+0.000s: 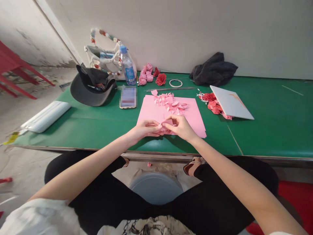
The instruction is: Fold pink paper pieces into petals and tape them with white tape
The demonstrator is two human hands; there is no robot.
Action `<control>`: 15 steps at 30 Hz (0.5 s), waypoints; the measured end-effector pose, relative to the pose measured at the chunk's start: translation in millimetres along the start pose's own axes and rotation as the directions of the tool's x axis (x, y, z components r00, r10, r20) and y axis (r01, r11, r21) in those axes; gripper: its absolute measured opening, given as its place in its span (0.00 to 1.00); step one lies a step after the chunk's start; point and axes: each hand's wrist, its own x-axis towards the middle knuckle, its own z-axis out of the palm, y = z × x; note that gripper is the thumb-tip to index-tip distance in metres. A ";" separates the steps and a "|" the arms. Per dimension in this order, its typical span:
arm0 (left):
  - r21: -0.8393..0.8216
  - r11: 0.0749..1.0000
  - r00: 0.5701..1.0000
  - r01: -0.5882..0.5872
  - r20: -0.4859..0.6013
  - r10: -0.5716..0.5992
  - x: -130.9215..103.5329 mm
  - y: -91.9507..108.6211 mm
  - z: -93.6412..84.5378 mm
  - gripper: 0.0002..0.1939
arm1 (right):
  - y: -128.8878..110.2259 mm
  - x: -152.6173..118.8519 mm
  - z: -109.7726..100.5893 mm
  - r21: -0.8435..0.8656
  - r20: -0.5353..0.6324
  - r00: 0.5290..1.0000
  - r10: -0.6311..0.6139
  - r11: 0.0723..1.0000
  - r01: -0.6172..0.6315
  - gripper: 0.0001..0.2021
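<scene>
Over the front part of a stack of pink paper [149, 109], my two hands meet at a small pink paper piece [168, 123]. My left hand [149, 128] has its fingers closed on the left side of this piece. My right hand [179, 126] pinches its upper right side between thumb and fingers. Part of the piece is hidden behind the fingers. Just beyond my hands, several curled pink paper petals [174, 106] lie in a loose heap on the sheets. One flat petal [154, 93] rests at the back edge of the stack.
Behind the paper are thin wires [171, 89], a tape roll [175, 83], red paper flowers [160, 79] and pink ones [146, 74]. A phone [128, 97], bottle [127, 67], cap [93, 86] and bag stand left. Rightward are a white board [232, 102] and black cloth [214, 70].
</scene>
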 end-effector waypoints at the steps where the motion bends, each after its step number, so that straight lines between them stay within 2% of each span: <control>1: 0.054 0.998 1.000 -0.010 -0.006 0.011 -0.6 0.5 1.0 0.16 | 0.0 -0.5 0.5 0.018 0.014 1.000 0.022 1.000 -0.023 0.11; 5: 0.154 0.987 0.997 -0.053 -0.051 0.061 -0.8 -0.9 3.7 0.17 | -1.5 -2.9 3.8 0.100 0.060 0.992 0.111 0.988 -0.116 0.13; 9: 0.210 0.974 0.991 -0.089 -0.080 0.108 0.4 -4.9 4.2 0.18 | -3.3 -4.7 7.8 0.086 0.036 0.995 0.096 0.991 -0.098 0.13; 12: 0.195 0.978 0.997 -0.069 -0.022 0.075 -0.1 -3.7 4.0 0.20 | -2.3 -4.3 8.0 0.070 0.009 0.995 0.097 0.993 -0.098 0.14; 15: 0.070 0.997 0.997 -0.016 0.076 0.010 0.3 -0.3 1.8 0.24 | -0.6 -2.7 4.9 0.056 -0.033 0.995 0.099 0.994 -0.097 0.15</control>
